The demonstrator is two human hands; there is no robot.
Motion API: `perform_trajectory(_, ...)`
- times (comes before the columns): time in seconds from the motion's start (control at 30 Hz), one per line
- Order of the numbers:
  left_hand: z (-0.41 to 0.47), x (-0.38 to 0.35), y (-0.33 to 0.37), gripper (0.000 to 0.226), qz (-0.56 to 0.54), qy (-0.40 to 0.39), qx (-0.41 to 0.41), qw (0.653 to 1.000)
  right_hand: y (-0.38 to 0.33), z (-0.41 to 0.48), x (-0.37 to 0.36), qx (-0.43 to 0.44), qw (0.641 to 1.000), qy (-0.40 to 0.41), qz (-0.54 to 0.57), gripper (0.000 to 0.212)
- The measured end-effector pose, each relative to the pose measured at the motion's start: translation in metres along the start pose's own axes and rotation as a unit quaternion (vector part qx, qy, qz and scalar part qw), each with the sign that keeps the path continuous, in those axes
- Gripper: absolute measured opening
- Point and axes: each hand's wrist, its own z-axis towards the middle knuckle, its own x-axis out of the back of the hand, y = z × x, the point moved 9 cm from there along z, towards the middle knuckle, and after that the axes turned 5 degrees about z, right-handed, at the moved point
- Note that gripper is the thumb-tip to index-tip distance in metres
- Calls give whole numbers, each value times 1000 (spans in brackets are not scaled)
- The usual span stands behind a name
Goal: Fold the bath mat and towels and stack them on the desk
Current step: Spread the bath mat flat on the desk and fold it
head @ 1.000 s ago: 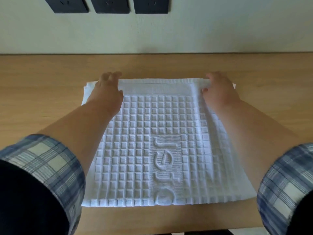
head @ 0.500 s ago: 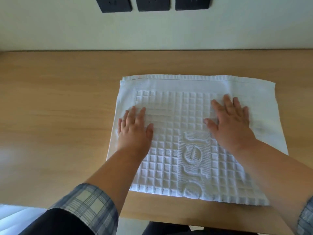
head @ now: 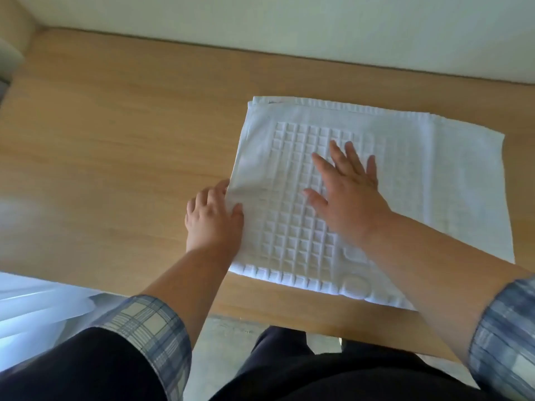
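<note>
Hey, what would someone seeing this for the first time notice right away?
A white, waffle-patterned bath mat lies folded on the right half of the wooden desk. The right hand presses flat on the mat's middle, while the left hand grips its left edge, thumb on top.

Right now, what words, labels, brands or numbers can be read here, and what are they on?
"o": one raised woven letter on the white bath mat, near its front edge.
The next raised letter beside it is only partly shown and unreadable; the rest lies under the right forearm.
No other text in view.
</note>
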Motion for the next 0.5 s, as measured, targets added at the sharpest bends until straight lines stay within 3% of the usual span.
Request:
perform_trajectory(0.07, -13, 6, -20, 44, -37, -25, 22, 999, -40, 2, -25, 55, 998, -41, -9, 71)
perform_trajectory(0.17, -39, 7, -49, 28, -65, -69, 71, 993, -48, 1, -57, 19, 994, -95, -44, 72)
perform_trajectory(0.23, -54, 4, -65, 22, -84, -88, 118, 986, -54, 2, -61, 9, 996, -79, -39, 75)
perform_trajectory(0.33, -64, 0, -76, 21, -100, -111, 184, 972, -94, 1, -66, 80, 995, -60, -15, 72)
perform_trajectory(0.5, -70, -8, -77, 26, -116, -167, 194, 960, -112, -1, -81, 88, 992, -92, -26, 74)
